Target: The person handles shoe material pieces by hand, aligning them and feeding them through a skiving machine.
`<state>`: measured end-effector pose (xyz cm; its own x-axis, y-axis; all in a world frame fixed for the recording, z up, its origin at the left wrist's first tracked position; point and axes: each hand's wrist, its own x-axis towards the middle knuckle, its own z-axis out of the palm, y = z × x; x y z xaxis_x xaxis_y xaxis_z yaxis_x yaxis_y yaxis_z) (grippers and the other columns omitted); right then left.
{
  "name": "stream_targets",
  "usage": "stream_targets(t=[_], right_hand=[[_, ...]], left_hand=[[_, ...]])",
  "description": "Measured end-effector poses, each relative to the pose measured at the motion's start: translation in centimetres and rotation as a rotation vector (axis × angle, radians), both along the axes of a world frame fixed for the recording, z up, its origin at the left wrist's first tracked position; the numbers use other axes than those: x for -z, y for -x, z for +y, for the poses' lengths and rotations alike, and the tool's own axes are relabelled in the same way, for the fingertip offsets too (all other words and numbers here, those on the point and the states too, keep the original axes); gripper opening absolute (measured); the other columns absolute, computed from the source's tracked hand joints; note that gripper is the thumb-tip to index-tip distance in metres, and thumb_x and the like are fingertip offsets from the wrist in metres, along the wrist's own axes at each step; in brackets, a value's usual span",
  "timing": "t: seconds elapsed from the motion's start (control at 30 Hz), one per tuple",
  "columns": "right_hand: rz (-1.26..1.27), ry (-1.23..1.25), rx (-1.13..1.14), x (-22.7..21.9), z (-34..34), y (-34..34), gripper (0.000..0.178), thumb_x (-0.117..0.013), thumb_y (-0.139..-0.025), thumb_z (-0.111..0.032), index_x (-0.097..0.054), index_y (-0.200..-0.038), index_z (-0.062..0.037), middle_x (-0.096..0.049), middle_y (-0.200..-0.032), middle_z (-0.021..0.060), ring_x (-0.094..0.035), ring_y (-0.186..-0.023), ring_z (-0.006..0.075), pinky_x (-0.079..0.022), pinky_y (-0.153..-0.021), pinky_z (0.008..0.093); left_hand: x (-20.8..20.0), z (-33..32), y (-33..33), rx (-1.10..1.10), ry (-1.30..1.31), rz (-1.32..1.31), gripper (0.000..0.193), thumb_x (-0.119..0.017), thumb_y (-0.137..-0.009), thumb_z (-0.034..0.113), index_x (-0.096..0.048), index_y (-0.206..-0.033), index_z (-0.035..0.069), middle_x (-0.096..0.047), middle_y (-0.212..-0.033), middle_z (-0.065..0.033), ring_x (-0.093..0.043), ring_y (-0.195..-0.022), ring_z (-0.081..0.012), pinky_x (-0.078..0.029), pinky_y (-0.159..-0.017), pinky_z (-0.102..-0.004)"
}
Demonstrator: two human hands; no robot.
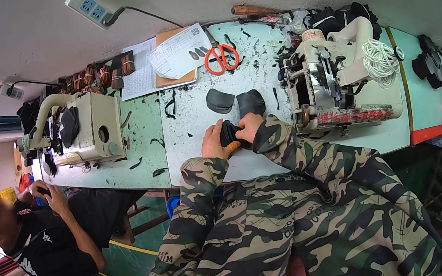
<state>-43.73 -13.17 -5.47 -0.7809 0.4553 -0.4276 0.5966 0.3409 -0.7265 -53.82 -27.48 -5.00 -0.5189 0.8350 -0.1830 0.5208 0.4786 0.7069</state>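
Observation:
Close to the table's front edge, my left hand (213, 143) grips a small black piece (228, 132) that looks like leather or rubber. An orange-yellow band (232, 146) shows at its thumb. From the other side my right hand (251, 126) pinches the same piece, so both hands meet on it. Just beyond them a dark, curved flat piece (221, 100) lies on the table. A second dark curved piece (251, 102) is beside it, its near end next to my right hand. Fingers cover part of the held piece.
A sewing machine (341, 81) stands to the right, another machine (86, 129) to the left. Orange-handled scissors (222, 58), papers (181, 53) and strapped bundles (98, 76) lie along the back. Black scraps (170, 107) litter the tabletop. A co-worker (42, 228) sits at left.

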Motion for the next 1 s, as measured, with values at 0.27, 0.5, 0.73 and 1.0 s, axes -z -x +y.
stream_targets(t=[0.27, 0.5, 0.73, 1.0], right_hand=[[0.017, -0.107, 0.037, 1.1, -0.5, -0.5, 0.026, -0.064, -0.067, -0.023, -0.065, -0.075, 0.0016, -0.059, -0.063, 0.0205, -0.059, -0.058, 0.0354, -0.047, -0.058, 0.0405], [-0.024, 0.189, 0.036, 1.4, 0.4, -0.8, 0.016, -0.068, -0.072, -0.012, -0.070, -0.084, -0.0018, -0.067, -0.068, 0.0095, -0.064, -0.053, 0.0179, -0.051, -0.052, 0.0297], [0.128, -0.081, 0.222, 1.3, 0.5, -1.6, 0.024, -0.066, -0.067, -0.022, -0.065, -0.078, -0.0011, -0.062, -0.067, 0.0173, -0.061, -0.063, 0.0343, -0.049, -0.061, 0.0382], [0.166, -0.808, 0.387, 0.0, 4.6, -0.9, 0.020, -0.063, -0.070, -0.010, -0.063, -0.090, -0.0078, -0.058, -0.089, 0.0100, -0.055, -0.085, 0.0310, -0.047, -0.070, 0.0417]], left_hand=[[-0.8, 0.8, -1.4, -0.096, 0.173, 0.050, 0.080, -0.077, -0.063, 0.021, -0.042, -0.133, 0.006, -0.048, -0.121, -0.0190, -0.047, -0.112, -0.0373, -0.041, -0.095, -0.0411], [-0.4, 0.6, -1.0, -0.055, 0.147, 0.109, 0.081, -0.077, -0.065, 0.029, -0.041, -0.134, 0.007, -0.047, -0.124, -0.0180, -0.048, -0.105, -0.0389, -0.042, -0.091, -0.0425], [0.7, 0.1, 0.1, -0.199, 0.083, 0.116, 0.068, -0.072, -0.064, 0.019, -0.048, -0.127, 0.007, -0.050, -0.120, -0.0168, -0.050, -0.105, -0.0367, -0.040, -0.091, -0.0414], [1.1, -0.3, 0.9, -0.227, 0.077, 0.140, 0.080, -0.071, -0.063, 0.018, -0.037, -0.133, 0.004, -0.047, -0.120, -0.0211, -0.047, -0.109, -0.0376, -0.038, -0.093, -0.0437]])
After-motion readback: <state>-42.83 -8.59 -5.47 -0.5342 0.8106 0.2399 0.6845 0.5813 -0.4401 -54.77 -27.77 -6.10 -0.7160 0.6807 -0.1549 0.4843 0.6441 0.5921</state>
